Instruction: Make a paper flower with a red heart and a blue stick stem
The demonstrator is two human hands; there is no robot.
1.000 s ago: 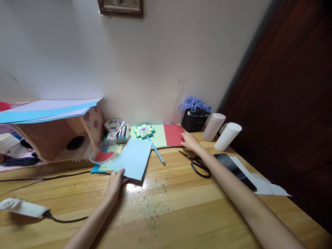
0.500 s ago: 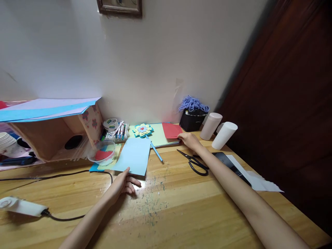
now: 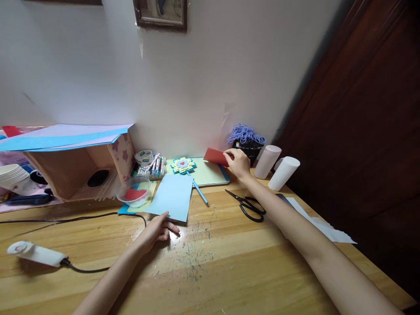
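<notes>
My left hand (image 3: 160,229) is at the near edge of a light blue sheet of paper (image 3: 173,197), one digit on the edge and the other fingers partly curled beside it. A piece of red paper (image 3: 215,156) is pinched in my right hand (image 3: 236,162), tilted up over a pale green sheet (image 3: 206,175). On that sheet lies a layered paper flower (image 3: 183,165) with a red heart centre. A blue pencil (image 3: 200,192) rests beside the light blue sheet. Black-handled scissors (image 3: 247,206) lie below my right forearm.
A clear bowl (image 3: 118,191) with red paper and a box of markers (image 3: 154,168) stand left, near an open cardboard box (image 3: 72,173). At right are two white cylinders (image 3: 284,173) and purple yarn (image 3: 244,133). A corded white device (image 3: 39,254) lies front left.
My right hand has lifted the red paper off the pale green sheet, tilting it. My left hand stays at the light blue sheet. The view has shifted slightly.
</notes>
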